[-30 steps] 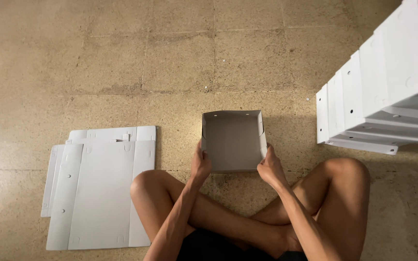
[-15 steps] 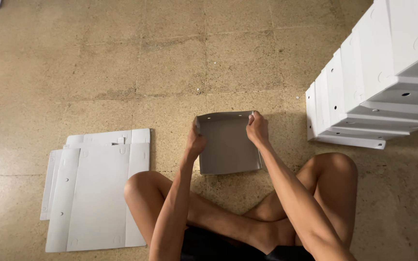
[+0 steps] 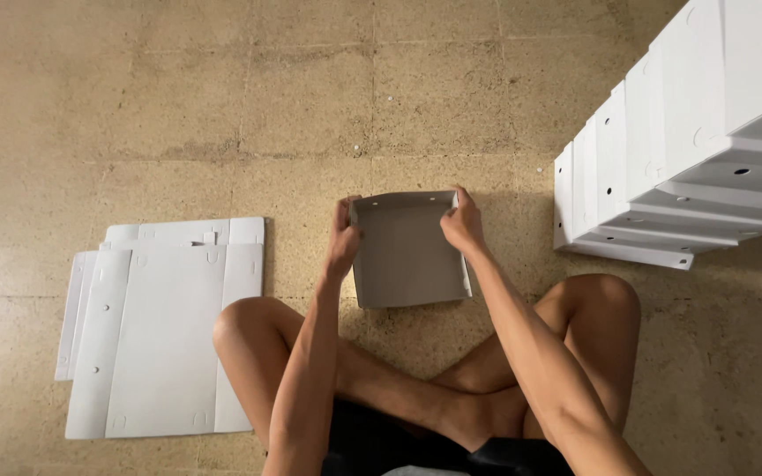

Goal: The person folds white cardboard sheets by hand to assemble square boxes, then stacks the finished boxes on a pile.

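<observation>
Grey-white cardboard makes up the half-formed box (image 3: 409,251) that rests on the speckled stone floor (image 3: 222,97) just in front of the person's crossed legs, seen from the single head view. The left hand (image 3: 344,240) grips the box's left wall near the far corner, fingers curled over the edge, and the right hand (image 3: 462,223) pinches the far right corner in the same way, fingers closed on the card. Its far wall stands up while the near side looks open, so the step in hand seems to be the folding of the walls into shape; the next move likely calls for pressing the corner flaps home so the sides lock. Flat blanks (image 3: 160,326) lie stacked to the left, well apart, and finished boxes (image 3: 681,167) are piled at the right
</observation>
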